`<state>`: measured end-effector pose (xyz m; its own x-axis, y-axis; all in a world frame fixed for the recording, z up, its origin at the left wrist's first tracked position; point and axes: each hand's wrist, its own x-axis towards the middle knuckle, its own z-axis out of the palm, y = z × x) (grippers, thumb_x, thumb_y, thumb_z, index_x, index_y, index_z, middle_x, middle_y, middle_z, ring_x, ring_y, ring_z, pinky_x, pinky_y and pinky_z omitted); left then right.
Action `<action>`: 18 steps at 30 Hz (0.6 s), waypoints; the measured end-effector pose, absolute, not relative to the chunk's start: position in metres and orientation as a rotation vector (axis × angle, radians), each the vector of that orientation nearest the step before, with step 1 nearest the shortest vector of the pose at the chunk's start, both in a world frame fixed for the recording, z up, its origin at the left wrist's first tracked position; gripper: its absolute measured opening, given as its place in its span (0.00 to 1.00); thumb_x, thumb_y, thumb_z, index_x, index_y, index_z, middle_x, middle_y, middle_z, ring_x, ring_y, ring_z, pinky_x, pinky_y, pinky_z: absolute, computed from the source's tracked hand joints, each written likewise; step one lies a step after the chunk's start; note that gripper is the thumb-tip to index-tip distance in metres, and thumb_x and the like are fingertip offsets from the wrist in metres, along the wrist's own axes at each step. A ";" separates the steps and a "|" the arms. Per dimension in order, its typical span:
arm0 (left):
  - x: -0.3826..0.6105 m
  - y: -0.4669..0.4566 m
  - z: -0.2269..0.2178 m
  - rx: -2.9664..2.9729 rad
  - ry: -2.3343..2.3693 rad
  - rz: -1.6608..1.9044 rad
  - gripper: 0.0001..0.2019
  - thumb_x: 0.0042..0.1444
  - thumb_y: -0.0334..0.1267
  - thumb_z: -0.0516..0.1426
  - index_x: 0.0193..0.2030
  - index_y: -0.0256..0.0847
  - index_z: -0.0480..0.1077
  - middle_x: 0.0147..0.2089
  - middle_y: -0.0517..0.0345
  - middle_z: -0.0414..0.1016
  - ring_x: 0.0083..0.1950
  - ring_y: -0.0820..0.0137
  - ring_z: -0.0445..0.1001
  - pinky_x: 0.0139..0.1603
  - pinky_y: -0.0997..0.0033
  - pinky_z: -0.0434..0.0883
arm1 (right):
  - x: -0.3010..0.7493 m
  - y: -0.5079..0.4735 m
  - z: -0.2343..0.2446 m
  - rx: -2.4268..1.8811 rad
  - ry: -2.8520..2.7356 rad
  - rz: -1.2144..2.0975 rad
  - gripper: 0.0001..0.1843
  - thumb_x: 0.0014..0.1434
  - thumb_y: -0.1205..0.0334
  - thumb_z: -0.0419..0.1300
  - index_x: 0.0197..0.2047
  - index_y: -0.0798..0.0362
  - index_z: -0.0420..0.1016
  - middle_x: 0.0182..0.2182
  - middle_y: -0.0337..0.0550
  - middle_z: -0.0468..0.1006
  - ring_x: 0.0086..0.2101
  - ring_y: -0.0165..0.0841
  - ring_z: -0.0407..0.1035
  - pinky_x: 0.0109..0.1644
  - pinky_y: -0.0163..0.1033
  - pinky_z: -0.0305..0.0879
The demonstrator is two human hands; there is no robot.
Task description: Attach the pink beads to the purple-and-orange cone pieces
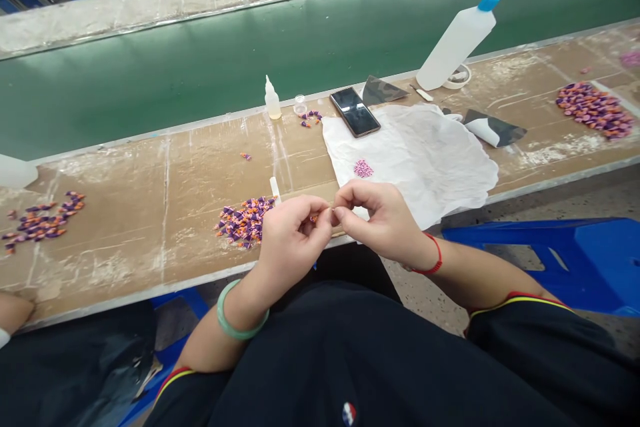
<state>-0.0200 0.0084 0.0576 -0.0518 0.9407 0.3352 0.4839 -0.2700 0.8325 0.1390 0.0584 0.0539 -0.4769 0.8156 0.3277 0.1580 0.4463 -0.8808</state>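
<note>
My left hand (293, 237) and my right hand (380, 217) meet at the near edge of the brown bench (150, 200), fingertips pinched together. Between them shows a tiny orange piece (315, 217), held in my left fingers; what my right fingers pinch is too small to make out. Just left of my left hand lies a pile of small purple and orange pieces (243, 220). A small heap of pink beads (363, 169) rests on a crumpled white sheet (430, 160) beyond my right hand. A green bangle circles my left wrist, a red cord my right.
A phone (355, 111), a small glue bottle (272, 100), a little clear cup (300, 104) and a big squeeze bottle with a blue nozzle (457, 37) stand farther back. More purple piles (595, 109) (43, 220) lie right and left. A green conveyor belt (250, 53) runs behind; a blue stool (565, 257) stands right.
</note>
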 end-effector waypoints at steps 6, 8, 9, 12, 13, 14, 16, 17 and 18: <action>-0.024 0.009 0.059 1.448 1.366 1.254 0.07 0.57 0.35 0.59 0.28 0.39 0.73 0.24 0.59 0.75 0.24 0.74 0.70 0.25 0.75 0.65 | 0.136 0.059 0.050 -0.757 -1.829 1.285 0.05 0.55 0.68 0.57 0.28 0.52 0.66 0.22 0.36 0.74 0.24 0.27 0.67 0.28 0.33 0.63; -0.029 0.008 0.058 1.277 1.302 1.273 0.06 0.58 0.37 0.61 0.32 0.39 0.74 0.25 0.60 0.75 0.25 0.74 0.71 0.26 0.75 0.67 | 0.135 0.062 0.050 -0.728 -1.798 1.417 0.05 0.57 0.68 0.56 0.29 0.52 0.65 0.23 0.37 0.75 0.24 0.28 0.68 0.28 0.33 0.65; -0.032 0.009 0.057 1.210 1.279 1.293 0.06 0.57 0.39 0.63 0.33 0.40 0.74 0.25 0.60 0.75 0.25 0.74 0.72 0.26 0.76 0.67 | 0.135 0.064 0.050 -0.719 -1.800 1.443 0.06 0.58 0.67 0.56 0.29 0.52 0.65 0.23 0.37 0.75 0.24 0.27 0.68 0.28 0.33 0.65; -0.044 0.009 0.047 1.107 1.236 1.344 0.09 0.55 0.42 0.66 0.33 0.40 0.74 0.25 0.61 0.74 0.24 0.75 0.70 0.25 0.76 0.67 | 0.139 0.072 0.052 -0.698 -1.913 1.353 0.07 0.60 0.66 0.55 0.29 0.51 0.64 0.22 0.36 0.72 0.23 0.27 0.65 0.28 0.34 0.63; -0.048 0.008 0.043 1.088 1.236 1.355 0.10 0.55 0.43 0.67 0.32 0.40 0.74 0.25 0.61 0.74 0.24 0.76 0.70 0.25 0.76 0.67 | 0.142 0.074 0.053 -0.694 -1.979 1.289 0.08 0.60 0.65 0.55 0.29 0.51 0.63 0.22 0.36 0.71 0.23 0.27 0.64 0.27 0.34 0.62; -0.052 0.006 0.039 1.066 1.242 1.363 0.11 0.54 0.44 0.68 0.31 0.40 0.75 0.25 0.61 0.74 0.24 0.76 0.69 0.25 0.77 0.67 | 0.145 0.074 0.055 -0.686 -2.054 1.220 0.09 0.61 0.64 0.55 0.28 0.51 0.64 0.22 0.36 0.70 0.22 0.28 0.63 0.27 0.35 0.61; -0.056 -0.006 0.032 0.984 1.278 1.388 0.12 0.52 0.46 0.68 0.30 0.40 0.76 0.26 0.62 0.75 0.26 0.77 0.71 0.27 0.77 0.68 | 0.149 0.072 0.056 -0.681 -2.195 1.099 0.12 0.63 0.61 0.57 0.27 0.51 0.65 0.21 0.37 0.68 0.22 0.29 0.61 0.26 0.36 0.59; -0.056 -0.014 0.029 0.935 1.286 1.397 0.13 0.50 0.48 0.69 0.29 0.40 0.76 0.26 0.62 0.75 0.27 0.76 0.72 0.28 0.77 0.69 | 0.148 0.071 0.053 -0.656 -2.251 1.068 0.15 0.64 0.57 0.57 0.26 0.50 0.66 0.20 0.37 0.67 0.21 0.29 0.60 0.24 0.36 0.57; -0.057 -0.022 0.026 0.860 1.314 1.430 0.15 0.50 0.50 0.68 0.30 0.39 0.77 0.26 0.63 0.75 0.28 0.75 0.73 0.29 0.76 0.70 | 0.142 0.071 0.047 -0.670 -2.280 1.050 0.18 0.66 0.54 0.56 0.25 0.51 0.67 0.19 0.37 0.67 0.20 0.30 0.60 0.23 0.37 0.56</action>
